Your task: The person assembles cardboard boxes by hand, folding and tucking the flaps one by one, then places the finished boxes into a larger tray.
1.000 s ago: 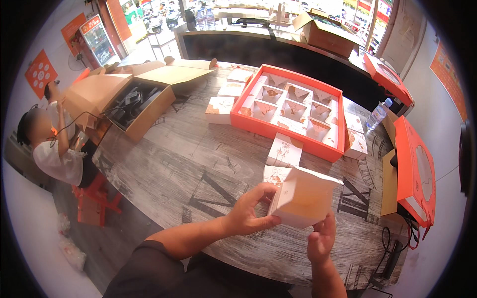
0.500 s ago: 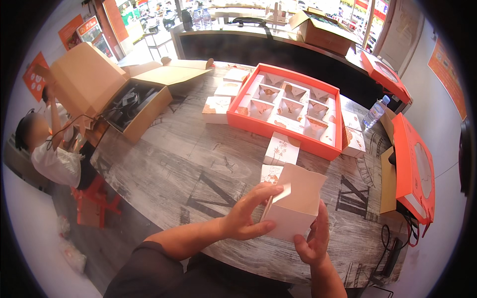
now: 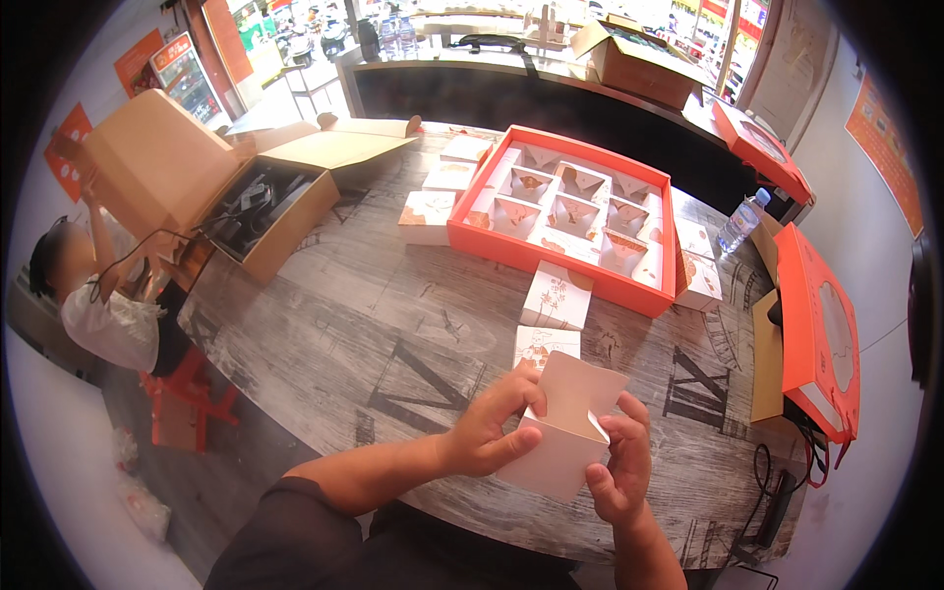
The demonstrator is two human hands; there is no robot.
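Holding a square-sided cardboard box (image 3: 557,458)

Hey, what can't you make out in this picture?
Head view:
Floor of the white box: hidden by its near wall.
Right forearm: elbow end cut off by the lower edge.
What's in the counter carton: too small to tell.
Street: blurred by glare.

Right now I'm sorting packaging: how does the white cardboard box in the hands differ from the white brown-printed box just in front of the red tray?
The white cardboard box is open, one flap raised; the white brown-printed box looks closed. The cardboard box is held between the left hand and right hand; the printed box rests on the grey table. Both are white.
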